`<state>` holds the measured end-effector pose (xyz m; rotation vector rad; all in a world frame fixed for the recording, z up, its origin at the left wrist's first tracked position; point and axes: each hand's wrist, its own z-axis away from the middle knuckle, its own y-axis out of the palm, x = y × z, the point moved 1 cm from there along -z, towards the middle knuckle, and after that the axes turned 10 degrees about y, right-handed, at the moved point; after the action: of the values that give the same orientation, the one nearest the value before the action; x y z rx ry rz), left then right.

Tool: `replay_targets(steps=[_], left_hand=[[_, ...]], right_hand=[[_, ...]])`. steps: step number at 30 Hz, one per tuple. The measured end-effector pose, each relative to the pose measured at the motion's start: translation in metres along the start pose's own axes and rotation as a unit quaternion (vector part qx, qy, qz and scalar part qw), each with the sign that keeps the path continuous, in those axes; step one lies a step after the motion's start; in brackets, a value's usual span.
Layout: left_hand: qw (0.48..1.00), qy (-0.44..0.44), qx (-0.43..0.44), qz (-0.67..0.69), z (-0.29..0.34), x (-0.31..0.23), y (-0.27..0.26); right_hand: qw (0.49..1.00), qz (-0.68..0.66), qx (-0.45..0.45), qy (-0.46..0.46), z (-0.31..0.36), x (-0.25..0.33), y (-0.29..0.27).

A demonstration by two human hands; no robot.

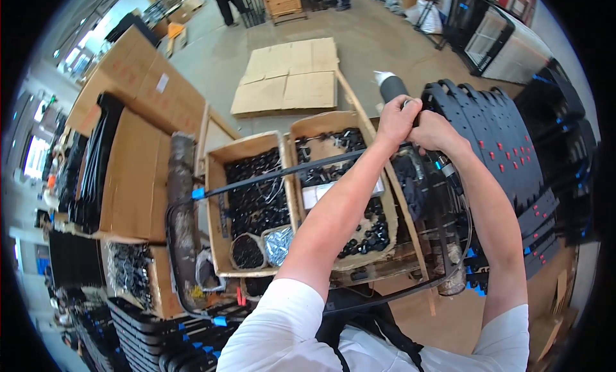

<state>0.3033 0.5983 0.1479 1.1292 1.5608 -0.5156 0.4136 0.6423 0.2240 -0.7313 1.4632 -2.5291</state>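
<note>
A black tubular frame (282,172) with rounded corners and blue tape rests across two open cardboard boxes, its near bar passing in front of my body. At its far right corner both my hands are close together. My left hand (399,118) is closed at the lower end of a thick black cylinder (393,87) with a white tip. Right beside it, my right hand (436,132) is curled into a grip, and what lies inside its fingers is hidden. Just below my right hand hangs a dark tool-like piece (444,166) with a blue ring and a thin cable.
The left box (215,240) and right box (295,136) hold many small black parts. Wrapped rollers (182,163) flank them. Curved black panels with red pieces (497,134) stand at right. Flattened cardboard (285,77) lies on the floor ahead; tall cartons (138,83) stand left.
</note>
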Motion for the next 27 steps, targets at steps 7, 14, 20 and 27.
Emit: replay_targets(steps=[7,14,20,27], left_hand=[[0.992,-0.059,-0.114,0.011,0.064,-0.055,-0.165],[0.988,-0.056,-0.143,0.018,0.09,-0.082,-0.269],[0.99,-0.067,-0.122,0.021,0.096,-0.079,-0.296],[0.99,-0.08,-0.106,0.038,0.097,-0.079,-0.305]], right_hand=[[0.99,0.02,0.106,-0.087,0.032,0.147,0.087],[0.984,0.047,0.115,-0.127,0.059,0.243,0.133],[0.987,0.072,0.104,-0.101,0.06,0.264,0.151],[0.99,0.058,0.103,-0.082,0.067,0.273,0.155]])
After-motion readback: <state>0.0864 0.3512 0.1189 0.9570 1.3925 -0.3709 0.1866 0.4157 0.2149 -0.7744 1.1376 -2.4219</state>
